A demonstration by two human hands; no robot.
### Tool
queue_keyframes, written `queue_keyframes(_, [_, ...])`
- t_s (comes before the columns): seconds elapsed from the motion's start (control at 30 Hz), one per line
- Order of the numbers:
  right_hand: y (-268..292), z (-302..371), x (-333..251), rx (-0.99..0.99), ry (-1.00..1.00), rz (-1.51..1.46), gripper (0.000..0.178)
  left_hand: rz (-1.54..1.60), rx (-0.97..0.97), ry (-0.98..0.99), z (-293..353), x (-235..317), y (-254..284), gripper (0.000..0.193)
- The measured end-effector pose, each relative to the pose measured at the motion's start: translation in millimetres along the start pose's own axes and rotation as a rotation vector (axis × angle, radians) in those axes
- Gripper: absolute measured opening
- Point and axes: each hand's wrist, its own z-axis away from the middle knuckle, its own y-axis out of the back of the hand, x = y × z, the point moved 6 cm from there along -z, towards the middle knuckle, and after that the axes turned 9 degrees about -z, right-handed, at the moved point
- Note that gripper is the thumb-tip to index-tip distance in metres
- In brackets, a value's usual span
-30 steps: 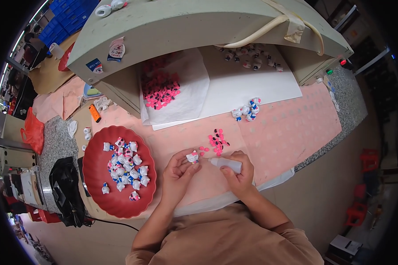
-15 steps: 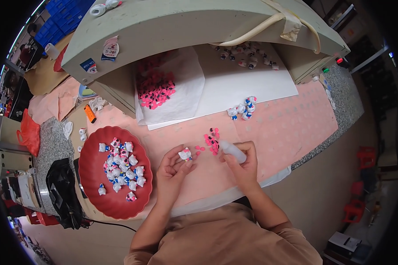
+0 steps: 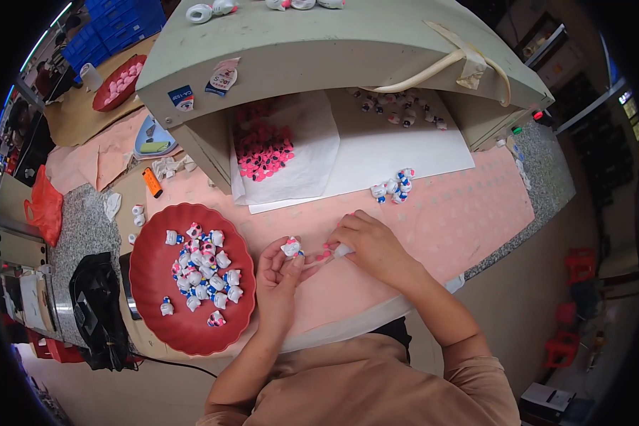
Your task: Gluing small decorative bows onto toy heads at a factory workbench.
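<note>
My left hand (image 3: 278,277) pinches a small white cat-like figurine (image 3: 291,246) between thumb and fingers, just right of the red dish. To its right, my right hand (image 3: 373,248) is closed around a whitish squeeze bottle (image 3: 343,250), mostly covered by the palm and fingers. A few small pink oval pieces (image 3: 324,254) lie on the pink sheet between the hands; the right hand hides others. The red scalloped dish (image 3: 145,312) holds many white figurines with blue and pink parts (image 3: 204,266).
A grey-green open-fronted box (image 3: 291,60) stands behind, with a heap of pink pieces (image 3: 263,149) on white paper and more figurines (image 3: 405,110) inside. Several figurines (image 3: 397,186) stand before it. An orange lighter-like object (image 3: 152,182) and black bag (image 3: 96,312) are at left.
My right hand has turned and moved left with the bottle, over the small pile of pink pieces. My left hand still holds the figurine. The whole view has shifted slightly.
</note>
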Motion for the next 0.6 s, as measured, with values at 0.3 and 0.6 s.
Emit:
queue_keyframes(0.3, [3.8,-0.1,-7.9,0.076,0.052,-0.042,0.031,0.024,-0.034,0.003,-2.0,1.9,3.0,0.043])
queue_keyframes(0.6, [5.8,-6.2,-3.9,-0.01,0.199,-0.072,0.026,0.033,-0.067,-0.002,-0.9,1.2,-0.6,0.044])
